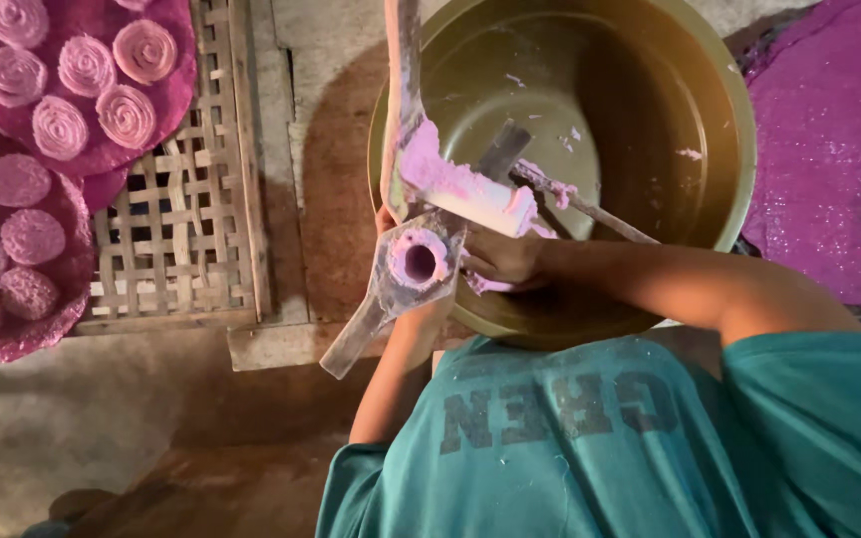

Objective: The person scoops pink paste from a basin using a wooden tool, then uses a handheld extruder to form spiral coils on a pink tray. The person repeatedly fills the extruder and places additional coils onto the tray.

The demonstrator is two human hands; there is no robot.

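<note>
Head view: my left hand (406, 299) is mostly hidden behind the wooden press (413, 261) — it grips the press body from below, hole facing up, pink dough (455, 189) caked on it. My right hand (500, 261) is closed around a lump of the same pink dough, just beside the press, over the rim of the olive basin (739, 130). Woven bamboo tray (191, 199) at left carries pink spiral cakes (92, 90).
</note>
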